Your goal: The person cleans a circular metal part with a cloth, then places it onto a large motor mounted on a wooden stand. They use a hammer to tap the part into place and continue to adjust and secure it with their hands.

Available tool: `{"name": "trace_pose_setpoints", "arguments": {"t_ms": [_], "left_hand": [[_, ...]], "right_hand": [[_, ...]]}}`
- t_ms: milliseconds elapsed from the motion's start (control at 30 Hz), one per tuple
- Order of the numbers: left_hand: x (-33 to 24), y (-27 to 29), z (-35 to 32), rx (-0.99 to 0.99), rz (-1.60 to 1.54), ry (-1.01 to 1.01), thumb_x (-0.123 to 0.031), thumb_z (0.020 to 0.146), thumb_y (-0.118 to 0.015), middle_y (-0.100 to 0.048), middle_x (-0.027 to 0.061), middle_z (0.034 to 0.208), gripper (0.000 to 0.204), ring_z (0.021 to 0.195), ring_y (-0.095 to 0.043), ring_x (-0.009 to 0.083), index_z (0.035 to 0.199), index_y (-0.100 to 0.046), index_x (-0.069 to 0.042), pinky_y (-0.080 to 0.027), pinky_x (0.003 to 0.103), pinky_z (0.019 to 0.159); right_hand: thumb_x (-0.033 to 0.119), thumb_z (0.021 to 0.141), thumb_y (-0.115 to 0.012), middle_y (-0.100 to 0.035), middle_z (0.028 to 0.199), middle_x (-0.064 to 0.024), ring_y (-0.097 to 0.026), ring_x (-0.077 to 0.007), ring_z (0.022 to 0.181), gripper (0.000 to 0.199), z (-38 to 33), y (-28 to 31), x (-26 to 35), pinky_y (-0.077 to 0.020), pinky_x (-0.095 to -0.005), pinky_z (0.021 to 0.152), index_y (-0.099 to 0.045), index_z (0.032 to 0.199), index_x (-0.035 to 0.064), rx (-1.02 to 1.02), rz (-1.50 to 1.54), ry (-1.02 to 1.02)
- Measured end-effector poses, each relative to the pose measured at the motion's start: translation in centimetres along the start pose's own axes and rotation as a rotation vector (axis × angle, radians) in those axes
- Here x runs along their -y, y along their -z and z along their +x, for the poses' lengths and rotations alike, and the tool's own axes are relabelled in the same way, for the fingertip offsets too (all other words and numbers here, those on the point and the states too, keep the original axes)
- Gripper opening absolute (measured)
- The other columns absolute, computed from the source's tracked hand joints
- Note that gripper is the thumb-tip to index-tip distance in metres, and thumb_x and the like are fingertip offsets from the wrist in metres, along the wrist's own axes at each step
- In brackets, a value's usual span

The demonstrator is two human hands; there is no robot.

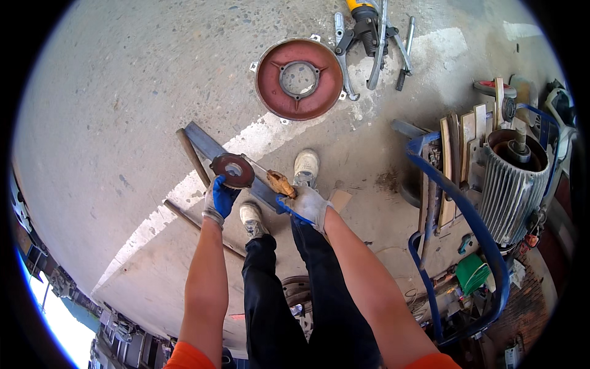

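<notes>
We had our two hands apart near the middle of the frame, both in white-and-blue gloves. Our left hand (pixel 222 198) was closed on the lower edge of a dark reddish-brown ring (pixel 246 175), which sat just left of centre, tilted, its round hole showing. Our right hand (pixel 309 206) was wrapped around the amber-brown handle (pixel 281 183) of a tool, whose thin shaft (pixel 257 165) pointed up and left toward the ring's upper right edge; we could not tell whether its tip touched.

Below the ring, a grey metal bar (pixel 206 142) lay slantwise on the concrete floor (pixel 123 123), with a rusty rod (pixel 192 157) just beside its upper left end. Our shoes (pixel 306 165) stood on either side of that bar's lower part. In the upper middle of the frame we had a round red cover (pixel 268 83) with a central opening, and at its right a yellow-and-black puller (pixel 367 34) with steel arms. At the right of the frame, a finned grey motor (pixel 511 194) stood upright beside a bent blue tube frame (pixel 455 192).
</notes>
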State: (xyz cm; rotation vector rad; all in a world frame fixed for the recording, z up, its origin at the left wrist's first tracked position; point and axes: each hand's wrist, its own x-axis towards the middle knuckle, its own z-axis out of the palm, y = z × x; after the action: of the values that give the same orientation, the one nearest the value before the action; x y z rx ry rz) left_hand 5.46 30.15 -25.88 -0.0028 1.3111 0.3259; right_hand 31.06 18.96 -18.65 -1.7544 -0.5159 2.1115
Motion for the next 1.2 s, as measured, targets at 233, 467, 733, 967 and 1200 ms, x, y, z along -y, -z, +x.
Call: {"name": "trace_pose_setpoints", "arguments": {"t_ms": [233,467,733,967,1200], "left_hand": [[1.0,2.5,13.7,-0.037,0.176,0.121,-0.022,0.082,-0.053,-0.064,0.0055,0.102,0.017,0.089,-0.062,0.0216,0.098,-0.056,-0.016,-0.048,0.041,0.083],[1.2,1.8,16.5,-0.695,0.617,0.101,-0.020,0.083,-0.055,-0.061,0.0023,0.080,0.021,0.077,-0.059,0.0181,0.101,-0.057,-0.009,-0.047,0.035,0.073],[-9.0,-13.3,15.6,-0.402,1.566,-0.286,-0.032,0.075,-0.064,-0.051,0.0241,0.126,0.067,0.118,-0.050,0.0340,0.130,-0.044,0.000,-0.041,0.036,0.097],[-13.0,-23.9,24.5,-0.217,1.878,-0.240,-0.037,0.069,-0.072,-0.044,0.0237,0.134,0.087,0.125,-0.044,0.0323,0.137,-0.034,0.002,-0.036,0.035,0.102],[-15.9,-22.7,30.2,-0.056,1.907,-0.192,-0.033,0.077,-0.069,-0.062,0.0230,0.107,0.054,0.102,-0.060,0.0319,0.113,-0.057,0.005,-0.046,0.037,0.089]], "right_hand": [[0.035,0.080,-0.061,-0.065,0.088,-0.0213,-0.061,-0.0381,0.089,0.039,2.0,8.0,-8.2,-0.0484,-0.0427,0.080,-0.061,0.105,0.0052,-0.383,-0.226,-0.169],[0.034,0.080,-0.061,-0.065,0.089,-0.0205,-0.061,-0.0388,0.087,0.038,0.7,10.2,-13.2,-0.0488,-0.0432,0.078,-0.060,0.108,0.0080,-0.442,0.070,-0.419],[0.024,0.080,-0.062,-0.065,0.078,-0.0119,-0.063,-0.0216,0.059,0.031,0.5,8.0,-12.1,-0.0507,-0.0339,0.058,-0.060,0.105,0.0059,-0.433,-0.259,-0.182],[0.027,0.079,-0.061,-0.064,0.098,-0.0194,-0.061,-0.0361,0.093,0.040,0.6,10.9,-8.0,-0.0480,-0.0417,0.082,-0.058,0.113,0.0083,-0.505,0.083,-0.279],[0.023,0.078,-0.062,-0.064,0.101,-0.0195,-0.061,-0.0346,0.096,0.046,2.2,9.7,-7.6,-0.0482,-0.0400,0.083,-0.055,0.120,0.0074,-0.619,0.215,-0.347]]}}
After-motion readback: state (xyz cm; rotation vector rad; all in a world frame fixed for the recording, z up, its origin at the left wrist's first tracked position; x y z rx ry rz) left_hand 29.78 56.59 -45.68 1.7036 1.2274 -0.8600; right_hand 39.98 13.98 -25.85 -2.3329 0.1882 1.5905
